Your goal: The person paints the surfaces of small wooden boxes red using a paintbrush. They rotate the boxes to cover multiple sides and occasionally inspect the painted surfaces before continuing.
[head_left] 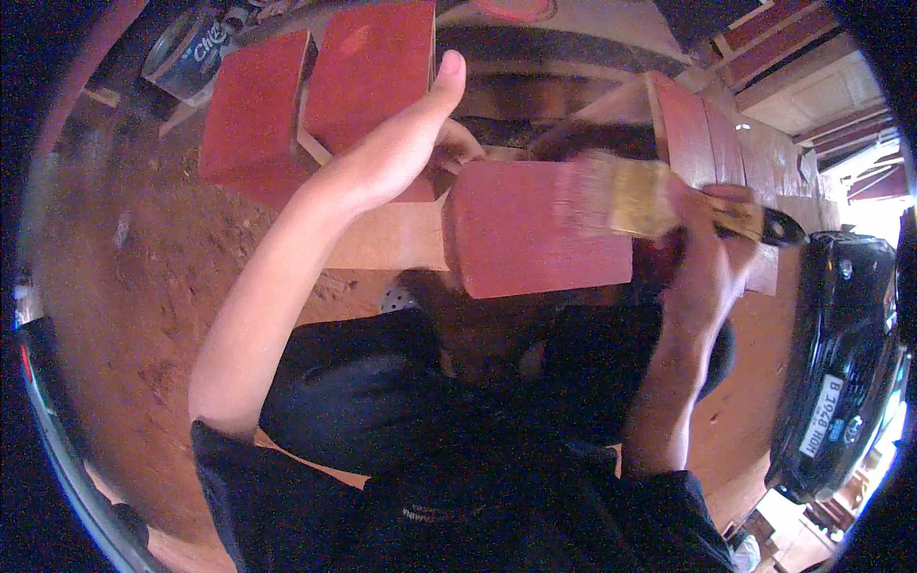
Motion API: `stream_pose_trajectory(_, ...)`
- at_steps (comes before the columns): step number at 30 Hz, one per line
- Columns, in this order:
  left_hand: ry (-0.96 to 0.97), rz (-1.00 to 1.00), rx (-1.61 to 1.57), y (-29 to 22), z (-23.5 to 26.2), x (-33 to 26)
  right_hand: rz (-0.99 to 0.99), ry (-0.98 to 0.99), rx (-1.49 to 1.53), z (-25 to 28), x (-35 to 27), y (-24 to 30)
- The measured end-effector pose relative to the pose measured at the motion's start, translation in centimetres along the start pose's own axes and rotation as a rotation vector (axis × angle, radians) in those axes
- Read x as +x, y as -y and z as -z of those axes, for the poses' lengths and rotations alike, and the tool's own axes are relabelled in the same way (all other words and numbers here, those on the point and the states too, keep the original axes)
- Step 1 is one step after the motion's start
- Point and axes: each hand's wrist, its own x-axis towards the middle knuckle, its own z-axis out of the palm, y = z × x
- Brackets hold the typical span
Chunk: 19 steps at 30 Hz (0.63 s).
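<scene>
In front of me is a wooden box with a red-painted face and a bare, pale wood side. My left hand steadies it at its far left edge. The thumb points up, while the fingers curl down behind the edge, partly hidden. My right hand is closed around a wide paintbrush with a pale band and a dark handle end. The brush lies across the right part of the red face, its bristles smeared by motion.
Two more red-painted blocks stand at the far left, beside a blue-grey tin. Reddish wooden pieces stand at the far right. Brown ground stretches left. A black car is parked at the right.
</scene>
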Motion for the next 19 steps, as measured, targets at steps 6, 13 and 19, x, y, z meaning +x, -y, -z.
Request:
stream_pose_trajectory(6,-0.018,-0.008,0.043,-0.8,-0.3,-0.2,0.231,-0.275,-0.042,3.5,0.1,0.6)
stream_pose_trajectory(13,-0.059,0.044,0.088,-1.4,-0.6,-0.5,0.006,0.150,0.140,0.8,-6.3,0.6)
stream_pose_trajectory(19,-0.048,0.028,0.054,-0.9,-0.2,-0.5,-0.167,0.163,0.114,2.2,-4.5,1.2)
